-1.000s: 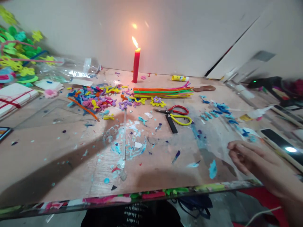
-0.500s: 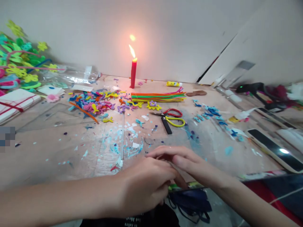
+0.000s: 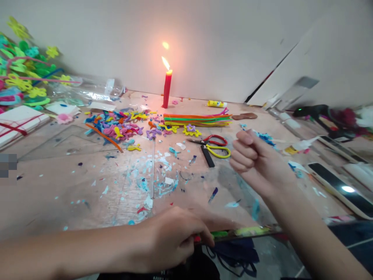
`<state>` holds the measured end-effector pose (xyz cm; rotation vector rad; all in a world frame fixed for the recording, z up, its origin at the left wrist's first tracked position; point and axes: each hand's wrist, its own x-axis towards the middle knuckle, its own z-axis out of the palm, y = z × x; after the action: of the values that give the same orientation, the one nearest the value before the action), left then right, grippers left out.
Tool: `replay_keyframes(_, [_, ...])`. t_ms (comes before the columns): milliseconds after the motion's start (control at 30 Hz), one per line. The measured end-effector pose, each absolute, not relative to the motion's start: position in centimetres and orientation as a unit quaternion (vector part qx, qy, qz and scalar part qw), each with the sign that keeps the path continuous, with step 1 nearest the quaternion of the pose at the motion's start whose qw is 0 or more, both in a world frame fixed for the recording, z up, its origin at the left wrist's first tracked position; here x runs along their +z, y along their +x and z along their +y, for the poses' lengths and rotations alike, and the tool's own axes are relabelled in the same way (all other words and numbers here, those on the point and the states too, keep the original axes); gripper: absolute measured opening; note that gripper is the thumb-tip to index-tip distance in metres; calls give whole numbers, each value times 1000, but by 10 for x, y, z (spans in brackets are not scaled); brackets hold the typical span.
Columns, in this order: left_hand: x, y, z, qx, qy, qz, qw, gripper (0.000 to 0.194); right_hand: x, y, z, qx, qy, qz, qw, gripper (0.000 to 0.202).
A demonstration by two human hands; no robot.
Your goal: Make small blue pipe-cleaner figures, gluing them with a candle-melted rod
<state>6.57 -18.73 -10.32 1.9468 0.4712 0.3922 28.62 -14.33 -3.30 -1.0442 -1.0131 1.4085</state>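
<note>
Scissors (image 3: 204,144) lie on bench (image 3: 52,190) just left of right hand (image 3: 258,161), the nearer one, long axis left-right, handles toward it; right grip curled narrow, contents hidden; left hand (image 3: 176,235) at near edge, grip unclear.

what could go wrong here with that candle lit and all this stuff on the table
The lit candle stands close behind the bundle of coloured fuzzy stems, with no holder showing; if tipped forward, it could set them alight.
The right hand, curled into a fist, is near the scissors and might knock them.
The left hand, near the table's front edge, could brush loose scraps off.
</note>
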Motion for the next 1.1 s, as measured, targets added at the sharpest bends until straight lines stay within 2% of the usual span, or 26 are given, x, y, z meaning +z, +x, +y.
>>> replay_keyframes(100, [-105, 66, -190, 127, 845, 179, 488, 37, -29, 291, -135, 537, -458, -464, 535, 36])
replay_keyframes(200, [-90, 63, -178, 175, 851, 183, 461, 37, -29, 288, -132, 519, -462, -502, 515, 38])
replay_keyframes(267, [-74, 56, -155, 178, 866, 155, 441, 26, -31, 285, -132, 528, -452, -518, 499, 41])
replay_keyframes(367, [-56, 40, -102, 188, 865, 281, 372, 21, -39, 277, -132, 554, -434, -531, 472, 43])
replay_keyframes(467, [-61, 28, -54, 240, 853, 392, 248, 20, -52, 266, -129, 576, -434, -541, 433, 41])
replay_keyframes(667, [-92, 29, -28, 184, 863, 376, 284, 27, -77, 249, -126, 541, -458, -589, 389, 36])
replay_keyframes(767, [-98, 34, -28, 157, 879, 367, 260, 24, -82, 249, -126, 496, -456, -632, 383, 39])
replay_keyframes(933, [-104, 39, -23, 149, 888, 376, 218, 21, -85, 252, -123, 491, -455, -624, 402, 40])
replay_keyframes(1100, [-102, 43, -21, 117, 890, 384, 216, 21, -88, 251, -122, 448, -449, -660, 402, 40])
